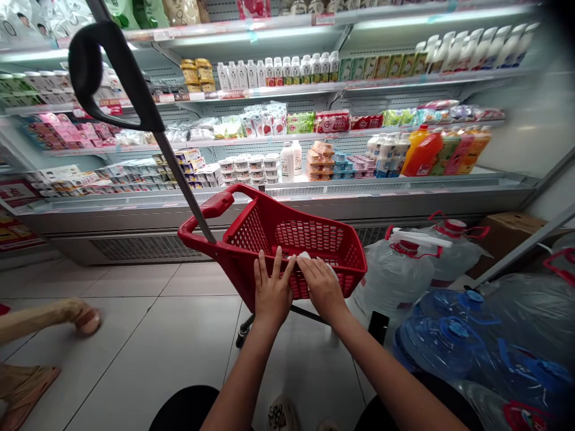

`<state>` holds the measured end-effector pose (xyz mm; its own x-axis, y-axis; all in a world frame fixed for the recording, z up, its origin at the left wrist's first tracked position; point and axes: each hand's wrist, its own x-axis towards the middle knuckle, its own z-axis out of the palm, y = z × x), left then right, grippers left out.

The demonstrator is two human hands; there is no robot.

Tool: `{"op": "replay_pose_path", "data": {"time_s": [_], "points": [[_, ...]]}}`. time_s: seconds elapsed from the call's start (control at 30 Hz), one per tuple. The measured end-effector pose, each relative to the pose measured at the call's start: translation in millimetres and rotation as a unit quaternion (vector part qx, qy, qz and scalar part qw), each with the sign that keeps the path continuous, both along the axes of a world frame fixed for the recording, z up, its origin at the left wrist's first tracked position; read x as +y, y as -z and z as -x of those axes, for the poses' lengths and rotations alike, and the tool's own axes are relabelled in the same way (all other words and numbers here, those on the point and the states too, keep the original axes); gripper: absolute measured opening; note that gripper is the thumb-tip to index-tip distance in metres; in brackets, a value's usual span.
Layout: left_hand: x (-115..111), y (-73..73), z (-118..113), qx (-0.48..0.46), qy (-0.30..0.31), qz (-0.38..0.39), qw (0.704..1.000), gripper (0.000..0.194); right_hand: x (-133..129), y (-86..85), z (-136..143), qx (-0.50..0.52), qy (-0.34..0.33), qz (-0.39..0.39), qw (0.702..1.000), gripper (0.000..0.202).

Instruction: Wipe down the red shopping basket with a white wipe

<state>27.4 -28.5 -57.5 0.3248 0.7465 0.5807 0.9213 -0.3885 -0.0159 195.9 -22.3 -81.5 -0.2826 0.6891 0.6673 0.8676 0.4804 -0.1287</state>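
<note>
In the head view I am observing a red shopping cart (242,272) standing on the tiled floor (193,323), before a refrigerated display case (117,222). The left hand (274,290) is resting on the basket's near rim, with its fingers spread apart. The right hand (322,287) is lying just beside it at the same rim, fingers extended and close together over a white piece (304,255); I cannot tell whether they are pinching it. The case is holding stacked white tubs (257,170), white bottles (287,163) and, farther right, large bottles of orange-coloured drink (422,154). To the cart's right, clear jugs with red caps (390,275) and blue-tinted jugs (442,338) are standing together.
</note>
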Motion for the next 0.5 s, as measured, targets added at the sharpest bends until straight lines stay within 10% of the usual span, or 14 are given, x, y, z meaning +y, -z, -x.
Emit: {"op": "replay_pose_path", "data": {"time_s": [0.5], "points": [[-5.7, -10.0, 27.6, -0.015, 0.019, 0.001, 1.0, 0.071, -54.0, 20.4, -94.2, -0.014, 0.021, -0.009, 1.0, 0.094]]}}
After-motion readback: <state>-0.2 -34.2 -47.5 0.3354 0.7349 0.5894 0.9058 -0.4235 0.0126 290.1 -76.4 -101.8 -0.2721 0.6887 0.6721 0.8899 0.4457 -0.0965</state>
